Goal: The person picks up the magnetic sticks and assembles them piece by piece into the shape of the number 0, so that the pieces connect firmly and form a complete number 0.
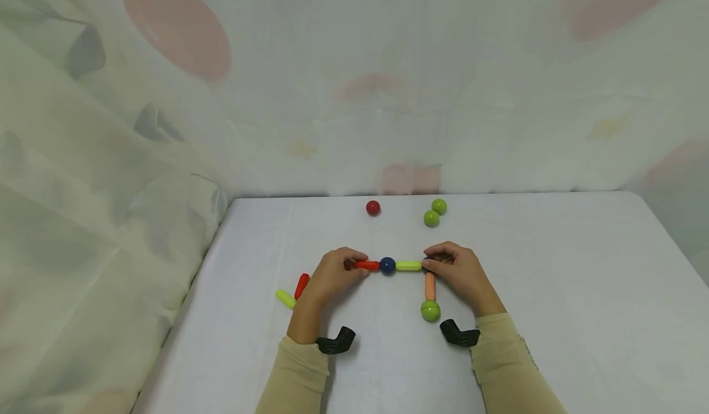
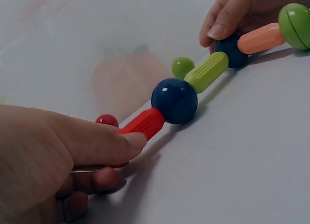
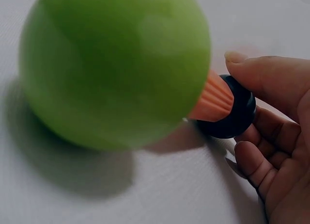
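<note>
The left hand (image 1: 332, 275) pinches the red rod (image 1: 367, 265) at the chain's left end, steadying it. Rightward sit the blue ball (image 1: 388, 265) and green rod (image 1: 408, 266). The right hand (image 1: 460, 272) grips the corner's dark ball (image 3: 232, 112), bracing the orange rod (image 1: 430, 286) that runs nearward.

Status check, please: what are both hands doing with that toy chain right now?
Left hand pinches red rod. Right hand grips dark blue ball at the corner. Chain flat on table; nothing blocking.
</note>
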Tool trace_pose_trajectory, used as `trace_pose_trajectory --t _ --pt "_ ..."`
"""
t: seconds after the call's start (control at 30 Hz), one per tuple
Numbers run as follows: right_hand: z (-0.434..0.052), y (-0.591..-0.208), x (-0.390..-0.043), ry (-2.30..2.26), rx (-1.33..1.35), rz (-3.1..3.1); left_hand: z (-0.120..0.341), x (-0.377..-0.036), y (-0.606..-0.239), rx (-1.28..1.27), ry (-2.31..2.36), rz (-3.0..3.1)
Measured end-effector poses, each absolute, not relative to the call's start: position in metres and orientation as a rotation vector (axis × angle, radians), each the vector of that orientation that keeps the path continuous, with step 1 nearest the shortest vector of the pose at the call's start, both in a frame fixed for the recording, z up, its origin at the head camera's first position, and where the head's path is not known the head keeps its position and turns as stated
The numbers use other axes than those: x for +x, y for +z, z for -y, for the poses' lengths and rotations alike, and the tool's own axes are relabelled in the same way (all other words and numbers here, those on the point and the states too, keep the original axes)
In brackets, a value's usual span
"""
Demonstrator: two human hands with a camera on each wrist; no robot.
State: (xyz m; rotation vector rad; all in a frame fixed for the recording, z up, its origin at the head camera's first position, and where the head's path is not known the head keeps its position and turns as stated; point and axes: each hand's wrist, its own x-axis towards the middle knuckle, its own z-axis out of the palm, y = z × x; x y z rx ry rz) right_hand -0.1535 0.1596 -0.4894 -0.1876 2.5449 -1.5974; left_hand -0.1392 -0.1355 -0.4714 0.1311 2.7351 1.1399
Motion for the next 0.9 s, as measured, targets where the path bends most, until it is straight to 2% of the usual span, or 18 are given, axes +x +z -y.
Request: trace_pose_trajectory --t 0.4,0.9 --pt "-0.156 -0.488 -0.149 -1.413 -0.221 -2.582 0.149 -0.142 -0.482 0.115 1.342 -2.658" --pt "-0.180 -0.494 -0.146 -1.370 -0.130 -2.684 0.120 -0.162 -0.488 0.221 1.276 -2.674"
